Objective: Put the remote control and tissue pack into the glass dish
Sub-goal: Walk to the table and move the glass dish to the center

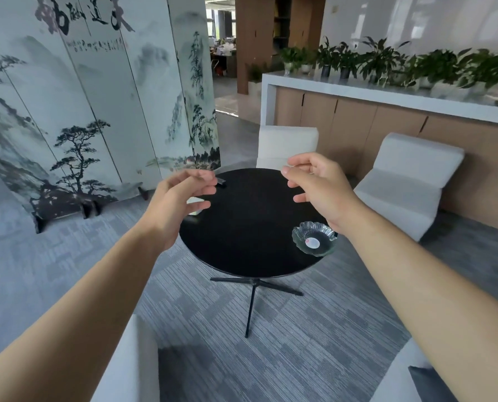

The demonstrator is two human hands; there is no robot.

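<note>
A scalloped glass dish (314, 238) with a white and red sticker in its middle sits at the right edge of a round black table (250, 227). The dark remote control (221, 181) lies at the table's far left edge, only its end showing past my left hand (181, 204). A pale tissue pack (195, 201) shows in slivers between that hand's fingers. My left hand hovers over the table's left edge, fingers apart and empty. My right hand (319, 188) hovers above the table's right side, just beyond the dish, fingers curled apart, holding nothing.
Two white chairs (285, 143) (401, 184) stand behind the table, a folding painted screen (97, 111) at the left. White seat edges (131, 369) show near me. A counter with potted plants (387, 91) runs along the right. Grey carpet surrounds the table's thin black legs (252, 303).
</note>
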